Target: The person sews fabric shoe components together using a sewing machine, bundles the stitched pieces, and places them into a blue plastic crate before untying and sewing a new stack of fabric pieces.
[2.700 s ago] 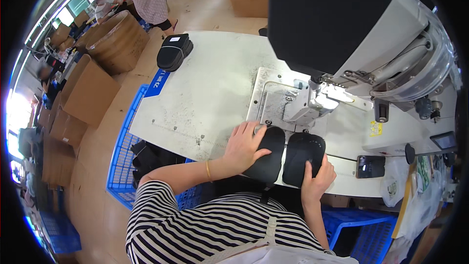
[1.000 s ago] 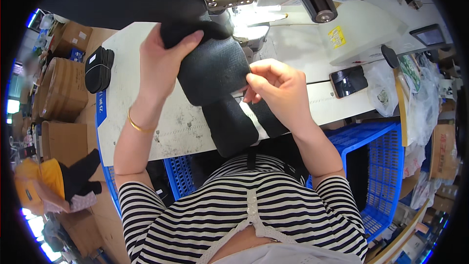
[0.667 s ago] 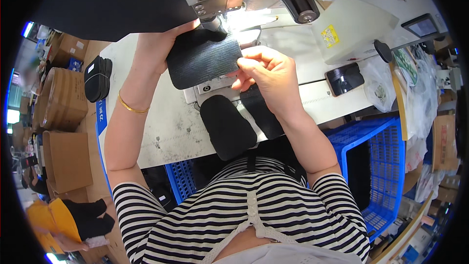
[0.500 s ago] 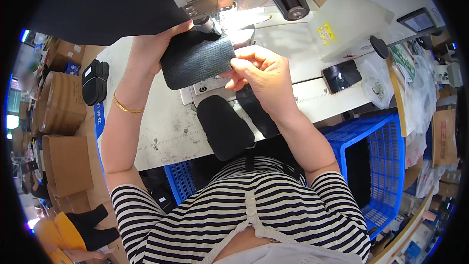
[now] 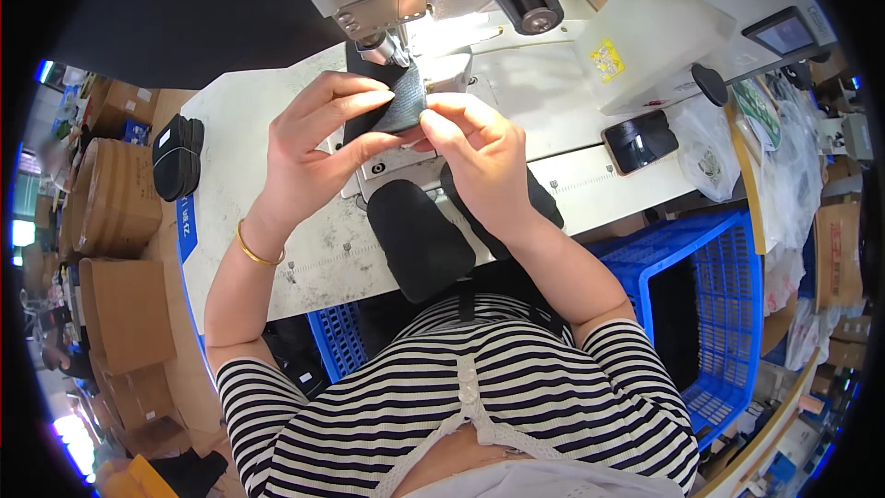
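Observation:
A black fabric piece (image 5: 406, 107) is bent up at the sewing machine's presser foot (image 5: 383, 51). My left hand (image 5: 323, 134) pinches its near side between thumb and fingers. My right hand (image 5: 479, 149) closes on the right edge of the same piece, fingertips almost meeting those of the left. Part of the piece is hidden behind the left fingers. Just below my hands, a rounded black fabric pad (image 5: 419, 242) lies at the table's front edge. More black fabric (image 5: 544, 203) shows beside it, partly covered by my right wrist.
A bundled stack of black pieces (image 5: 178, 159) lies on the white table (image 5: 240, 212) at left. At right are a phone (image 5: 640, 142), a clear plastic bag (image 5: 708, 152) and, lower, a blue crate (image 5: 705, 314). Cardboard boxes (image 5: 129, 309) stand at far left.
The fabric piece, flat before, is now folded up at its near edge. My left hand has come from the piece's far left side to its front; my right hand has shifted slightly left.

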The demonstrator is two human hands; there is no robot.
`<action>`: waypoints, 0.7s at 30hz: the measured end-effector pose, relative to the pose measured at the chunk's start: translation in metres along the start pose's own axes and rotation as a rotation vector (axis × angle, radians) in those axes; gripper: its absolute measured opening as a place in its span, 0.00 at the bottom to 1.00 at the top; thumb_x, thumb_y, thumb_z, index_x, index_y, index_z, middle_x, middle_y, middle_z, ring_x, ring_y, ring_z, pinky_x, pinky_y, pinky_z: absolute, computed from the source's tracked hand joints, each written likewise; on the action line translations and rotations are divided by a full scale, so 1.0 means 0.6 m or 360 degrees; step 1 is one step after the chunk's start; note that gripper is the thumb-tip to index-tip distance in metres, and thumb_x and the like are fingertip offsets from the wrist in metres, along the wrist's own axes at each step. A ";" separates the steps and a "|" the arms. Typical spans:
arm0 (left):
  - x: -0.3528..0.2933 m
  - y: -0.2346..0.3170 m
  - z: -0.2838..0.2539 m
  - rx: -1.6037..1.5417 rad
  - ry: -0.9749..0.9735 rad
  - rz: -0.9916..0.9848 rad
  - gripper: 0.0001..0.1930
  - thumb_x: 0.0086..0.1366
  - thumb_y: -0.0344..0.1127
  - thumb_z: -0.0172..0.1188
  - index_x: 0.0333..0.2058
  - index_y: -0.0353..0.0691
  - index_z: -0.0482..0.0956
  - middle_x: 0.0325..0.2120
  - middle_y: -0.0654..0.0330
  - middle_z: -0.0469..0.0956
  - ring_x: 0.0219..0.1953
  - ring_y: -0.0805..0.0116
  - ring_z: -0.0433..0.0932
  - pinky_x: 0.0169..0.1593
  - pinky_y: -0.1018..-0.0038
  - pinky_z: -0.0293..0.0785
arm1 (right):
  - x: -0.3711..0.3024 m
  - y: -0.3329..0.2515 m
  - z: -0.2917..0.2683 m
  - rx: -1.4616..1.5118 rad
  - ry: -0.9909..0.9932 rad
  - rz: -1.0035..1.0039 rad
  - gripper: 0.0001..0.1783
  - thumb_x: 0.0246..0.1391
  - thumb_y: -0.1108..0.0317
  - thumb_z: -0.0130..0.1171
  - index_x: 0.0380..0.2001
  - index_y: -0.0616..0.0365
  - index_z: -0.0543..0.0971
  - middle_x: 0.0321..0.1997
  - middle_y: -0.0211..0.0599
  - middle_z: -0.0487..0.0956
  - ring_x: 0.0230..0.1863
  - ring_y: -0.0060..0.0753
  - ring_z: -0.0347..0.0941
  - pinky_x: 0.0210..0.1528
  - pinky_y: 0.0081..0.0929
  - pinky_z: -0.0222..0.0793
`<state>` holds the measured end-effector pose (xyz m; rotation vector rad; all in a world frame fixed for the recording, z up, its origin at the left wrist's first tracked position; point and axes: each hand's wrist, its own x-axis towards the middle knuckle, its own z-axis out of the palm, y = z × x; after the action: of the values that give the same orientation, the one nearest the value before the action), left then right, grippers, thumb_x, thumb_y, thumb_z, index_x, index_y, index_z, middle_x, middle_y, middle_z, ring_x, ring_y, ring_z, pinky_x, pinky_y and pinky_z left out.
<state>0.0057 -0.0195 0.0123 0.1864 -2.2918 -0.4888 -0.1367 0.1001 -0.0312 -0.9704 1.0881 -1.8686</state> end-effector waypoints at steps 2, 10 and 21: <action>-0.005 -0.007 -0.004 0.0019 -0.0012 0.0095 0.14 0.51 0.25 0.69 0.38 0.34 0.81 0.36 0.55 0.80 0.36 0.60 0.81 0.39 0.72 0.78 | -0.004 0.005 0.005 0.0052 0.0000 -0.0061 0.13 0.60 0.74 0.54 0.46 0.70 0.76 0.39 0.37 0.82 0.40 0.22 0.79 0.46 0.22 0.76; -0.008 0.022 0.026 0.0693 0.0216 0.0578 0.20 0.38 0.24 0.63 0.36 0.31 0.83 0.34 0.55 0.79 0.36 0.59 0.81 0.37 0.69 0.80 | -0.029 0.017 0.029 0.0496 -0.0188 0.0137 0.17 0.63 0.76 0.46 0.52 0.70 0.74 0.49 0.38 0.78 0.49 0.23 0.74 0.53 0.27 0.75; -0.003 0.009 0.014 0.0809 0.0041 0.0703 0.19 0.42 0.28 0.62 0.38 0.31 0.82 0.37 0.55 0.80 0.41 0.60 0.80 0.40 0.70 0.81 | -0.032 0.015 0.046 0.0641 -0.0175 0.0198 0.22 0.61 0.79 0.41 0.58 0.71 0.67 0.56 0.41 0.74 0.57 0.28 0.71 0.59 0.30 0.71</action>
<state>0.0011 -0.0119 0.0081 -0.0697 -2.2986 0.3229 -0.1023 0.1041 -0.0343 -0.7430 0.6551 -1.8152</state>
